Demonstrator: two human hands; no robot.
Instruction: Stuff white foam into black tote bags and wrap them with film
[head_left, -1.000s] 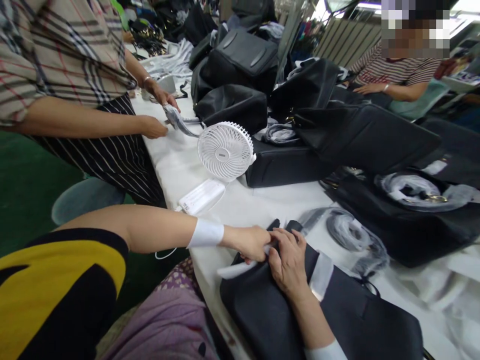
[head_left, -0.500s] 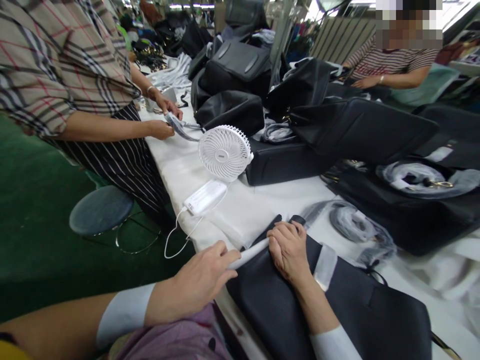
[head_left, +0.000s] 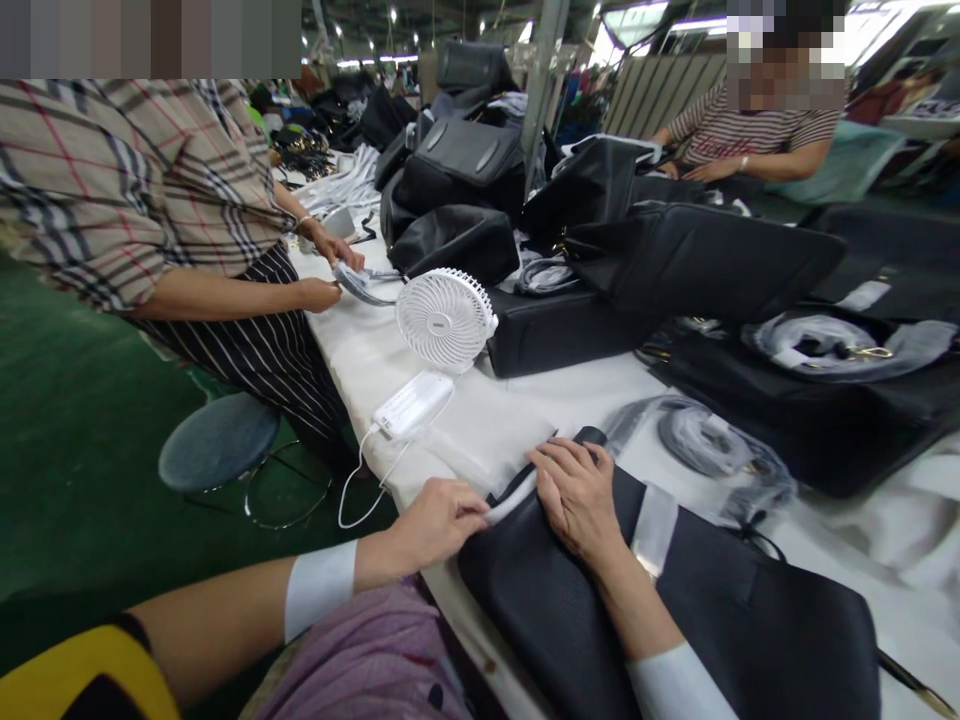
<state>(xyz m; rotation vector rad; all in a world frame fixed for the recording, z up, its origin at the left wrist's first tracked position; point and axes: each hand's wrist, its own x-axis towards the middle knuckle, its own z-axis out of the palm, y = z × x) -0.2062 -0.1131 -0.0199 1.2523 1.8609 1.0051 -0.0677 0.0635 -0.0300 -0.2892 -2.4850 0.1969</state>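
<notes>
A black leather handbag (head_left: 739, 610) lies on the white-covered table in front of me. Along its opening edge runs a pale, tube-like strip (head_left: 513, 502), which looks like a wrapped handle. My left hand (head_left: 435, 525) pinches the strip's near end at the bag's corner. Over the strip and the bag's edge my right hand (head_left: 576, 495) is curled, its fingertips partly hidden behind the edge. A plastic-wrapped tab (head_left: 655, 525) lies on the bag beside my right wrist. Just beyond the bag is a coiled strap in clear plastic (head_left: 701, 445).
A white fan (head_left: 442, 318) and a white power bank (head_left: 414, 403) with a cable stand ahead. Black bags (head_left: 697, 260) are heaped behind. A co-worker's hands (head_left: 334, 270) hold a wrapped strap at left; another person sits at far right. A round stool (head_left: 217, 440) is below.
My left hand has moved right and slightly forward, bringing the strip down against the bag's edge. My right hand stays almost in place. The camera view has tilted up slightly.
</notes>
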